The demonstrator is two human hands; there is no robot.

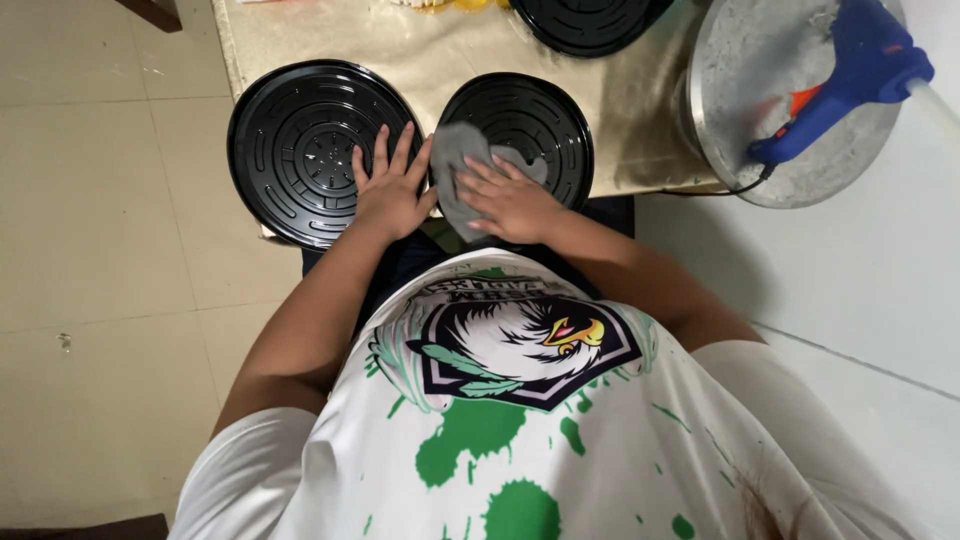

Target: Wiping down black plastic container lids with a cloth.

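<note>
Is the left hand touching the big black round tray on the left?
Touching. The head view shows the left hand lying flat with fingers spread on the right edge of the black tray.

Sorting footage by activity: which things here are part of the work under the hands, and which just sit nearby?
In use:
left hand on left black round tray
right hand pressing grey cloth on middle black tray

Lying about:
blue glue gun
metal lid
third black tray

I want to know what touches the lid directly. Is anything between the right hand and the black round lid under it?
Yes. A grey cloth lies between the right hand and the right black lid. The left hand rests bare on the left black lid.
</note>
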